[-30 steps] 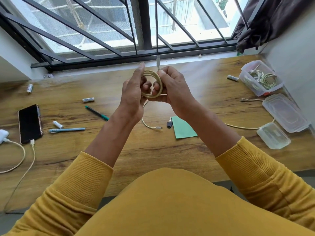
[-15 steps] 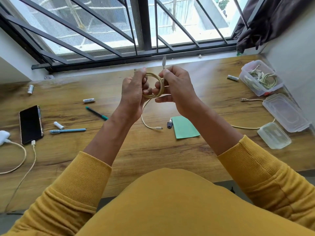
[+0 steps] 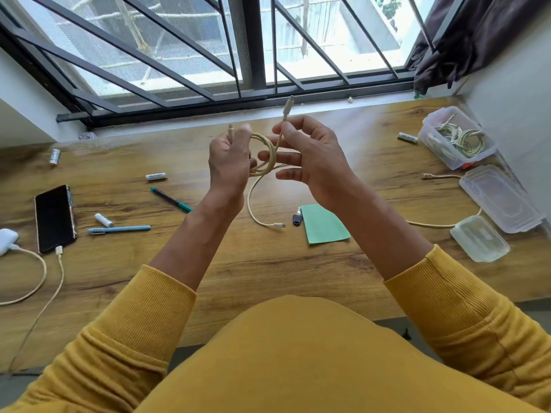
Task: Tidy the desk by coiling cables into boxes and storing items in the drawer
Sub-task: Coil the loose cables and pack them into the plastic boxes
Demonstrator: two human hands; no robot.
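Observation:
A cream cable coil (image 3: 264,155) hangs in the air between my two hands above the middle of the wooden desk (image 3: 268,263). My left hand (image 3: 228,160) grips the coil with one plug sticking up past its fingers. My right hand (image 3: 313,156) pinches the cable's free end, its plug (image 3: 288,107) pointing up. Another cream cable (image 3: 258,210) lies on the desk below. At the far right a clear box (image 3: 456,138) holds coiled cables.
Clear lids (image 3: 501,198) (image 3: 478,242) and a loose cable (image 3: 441,175) lie at right. A green paper (image 3: 323,223), a dark USB stick (image 3: 297,217), pens (image 3: 171,199) (image 3: 119,230), batteries (image 3: 156,176) (image 3: 407,138) and a charging phone (image 3: 55,219) are scattered about.
My hands have drawn slightly apart. The right hand has lifted the free plug end up and to the right, opening its lower fingers. The coil stays in my left hand.

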